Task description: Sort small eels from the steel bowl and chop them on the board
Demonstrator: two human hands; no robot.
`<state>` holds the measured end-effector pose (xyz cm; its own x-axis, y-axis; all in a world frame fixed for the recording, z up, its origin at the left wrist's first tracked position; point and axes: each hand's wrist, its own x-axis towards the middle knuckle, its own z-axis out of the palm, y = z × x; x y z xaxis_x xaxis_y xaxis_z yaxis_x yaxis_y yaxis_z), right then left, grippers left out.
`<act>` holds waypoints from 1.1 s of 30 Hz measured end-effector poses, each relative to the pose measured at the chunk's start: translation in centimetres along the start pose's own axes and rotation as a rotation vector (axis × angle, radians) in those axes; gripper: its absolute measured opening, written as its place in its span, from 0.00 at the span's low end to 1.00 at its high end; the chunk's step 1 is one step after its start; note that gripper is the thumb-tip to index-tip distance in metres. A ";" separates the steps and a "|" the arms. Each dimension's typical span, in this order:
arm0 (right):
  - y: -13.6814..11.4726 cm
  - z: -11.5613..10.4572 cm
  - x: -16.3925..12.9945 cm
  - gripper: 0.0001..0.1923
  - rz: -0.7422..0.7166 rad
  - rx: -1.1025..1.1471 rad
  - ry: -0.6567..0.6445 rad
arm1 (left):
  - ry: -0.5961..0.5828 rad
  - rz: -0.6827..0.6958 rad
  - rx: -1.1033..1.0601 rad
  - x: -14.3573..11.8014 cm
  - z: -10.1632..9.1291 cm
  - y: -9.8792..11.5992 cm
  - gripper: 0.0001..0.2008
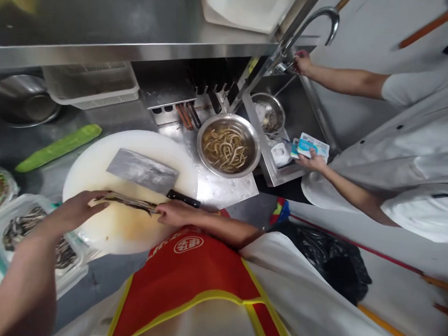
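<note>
Over the round white cutting board (99,168), my left hand (81,208) pinches one end of a bundle of long dark-and-pale eel strips (129,200). My right hand (174,213) grips the other end, so the bundle is stretched between both hands. Beyond it a cleaver (143,170) lies flat on the board, its black handle (183,198) close to my right hand. Under my left forearm stands a clear plastic container (78,241) with more strips, partly hidden. A steel bowl (256,157) to the right holds similar strips in liquid.
A peeled green vegetable (59,147) lies behind the board, near a white basket (105,101) and an empty-looking steel bowl (28,102). Knives (215,100) stand in a rack. At the sink (303,107), a co-worker's hand (312,161) holds blue-and-white packs (313,147); the other is by the faucet (330,20).
</note>
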<state>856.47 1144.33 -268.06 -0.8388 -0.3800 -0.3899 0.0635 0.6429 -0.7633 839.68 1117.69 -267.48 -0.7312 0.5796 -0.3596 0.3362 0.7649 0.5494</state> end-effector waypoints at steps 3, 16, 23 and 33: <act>1.4 -3.3 -3.5 0.07 -0.042 -0.069 0.025 | 0.011 -0.127 0.082 -1.3 -1.8 1.7 0.21; 17.2 -23.6 -8.7 0.13 0.407 -0.425 0.456 | 0.033 0.240 -0.161 8.5 4.3 24.3 0.21; 18.3 -24.7 -8.4 0.08 0.332 -0.114 0.421 | -0.026 -0.086 -1.120 16.2 13.1 33.0 0.10; 16.8 -23.7 -12.9 0.12 0.226 0.896 0.547 | -0.100 -0.534 -1.895 19.2 18.6 37.7 0.09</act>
<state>855.60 1175.77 -263.61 -0.8720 0.1789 -0.4557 0.4347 -0.1455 -0.8888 849.38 1162.92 -267.69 -0.4726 0.4945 -0.7294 -0.8759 -0.3545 0.3272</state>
